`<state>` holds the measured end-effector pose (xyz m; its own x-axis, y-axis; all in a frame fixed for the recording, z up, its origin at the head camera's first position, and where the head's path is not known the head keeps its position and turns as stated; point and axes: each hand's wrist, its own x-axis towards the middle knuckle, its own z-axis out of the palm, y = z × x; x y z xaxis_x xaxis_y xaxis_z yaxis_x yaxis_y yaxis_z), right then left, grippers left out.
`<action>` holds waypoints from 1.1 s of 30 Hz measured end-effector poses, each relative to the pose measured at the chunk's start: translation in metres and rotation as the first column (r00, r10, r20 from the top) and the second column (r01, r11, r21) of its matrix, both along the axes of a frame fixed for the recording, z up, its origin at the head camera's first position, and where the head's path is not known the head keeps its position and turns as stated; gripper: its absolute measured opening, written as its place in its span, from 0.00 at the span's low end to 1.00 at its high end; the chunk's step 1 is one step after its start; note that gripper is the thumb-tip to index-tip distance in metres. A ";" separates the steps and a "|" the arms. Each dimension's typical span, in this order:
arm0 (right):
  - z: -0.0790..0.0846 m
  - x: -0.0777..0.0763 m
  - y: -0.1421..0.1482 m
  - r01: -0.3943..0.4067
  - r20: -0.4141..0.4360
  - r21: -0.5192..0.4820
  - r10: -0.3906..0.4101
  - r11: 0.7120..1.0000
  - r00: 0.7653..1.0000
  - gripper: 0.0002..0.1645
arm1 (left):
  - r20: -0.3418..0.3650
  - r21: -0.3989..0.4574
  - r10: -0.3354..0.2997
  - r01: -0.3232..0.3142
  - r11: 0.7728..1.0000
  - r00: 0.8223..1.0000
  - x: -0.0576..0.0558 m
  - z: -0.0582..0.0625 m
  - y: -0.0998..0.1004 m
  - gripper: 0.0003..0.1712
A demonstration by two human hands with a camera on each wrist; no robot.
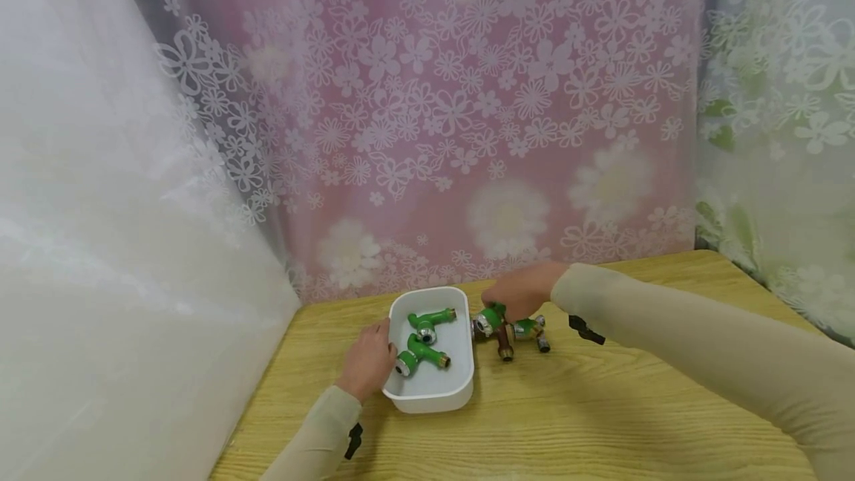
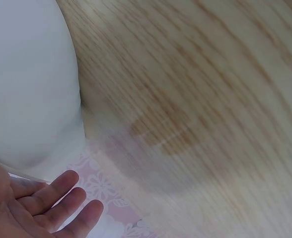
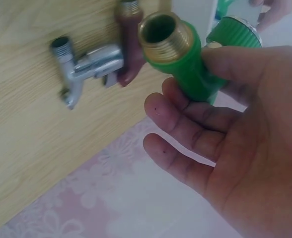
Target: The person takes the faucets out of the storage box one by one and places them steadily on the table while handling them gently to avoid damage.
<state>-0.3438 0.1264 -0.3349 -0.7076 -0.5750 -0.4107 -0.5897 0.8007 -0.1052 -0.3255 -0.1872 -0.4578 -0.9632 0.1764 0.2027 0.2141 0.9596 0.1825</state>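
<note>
My right hand (image 1: 524,292) grips a green tap (image 3: 185,74) between thumb and fingers, its threaded brass end showing in the right wrist view. It is just right of a white plastic bin (image 1: 434,403). Inside the bin lie two more green taps, one farther back (image 1: 437,316) and one nearer (image 1: 427,352). My left hand (image 1: 369,358) holds the bin's left rim; in the left wrist view its fingers (image 2: 61,186) lie along the outer wall and the thumb is hidden. Below the right hand, a dark red-brown tap (image 1: 505,344) rests on the table.
Beside the brown tap lies a chrome tap (image 3: 101,62), with green showing near it in the head view. The wooden table (image 1: 568,421) ends at a pink flowered curtain (image 1: 427,132). White sheeting (image 1: 133,206) hangs on the left and a green-flowered curtain (image 1: 781,169) on the right.
</note>
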 end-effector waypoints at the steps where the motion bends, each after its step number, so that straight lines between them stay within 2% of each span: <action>1: -0.001 -0.001 0.003 0.006 0.005 0.000 -0.006 1.000 1.000 0.11 | 0.001 -0.001 0.002 -0.002 1.000 1.000 0.000 0.000 0.000 0.31; 10: -0.007 -0.007 0.029 0.022 0.009 0.001 -0.022 1.000 1.000 0.11 | 0.023 -0.001 0.012 -0.012 1.000 1.000 0.001 0.003 0.000 0.31; 20: -0.016 0.001 0.054 0.127 0.106 -0.037 -0.123 0.991 0.987 0.09 | 0.024 -0.002 0.010 -0.010 1.000 1.000 0.000 0.000 -0.001 0.31; 33: -0.040 -0.001 0.089 0.176 0.142 -0.122 -0.159 0.977 0.977 0.07 | 0.014 0.006 0.009 -0.009 1.000 1.000 -0.001 0.000 -0.001 0.31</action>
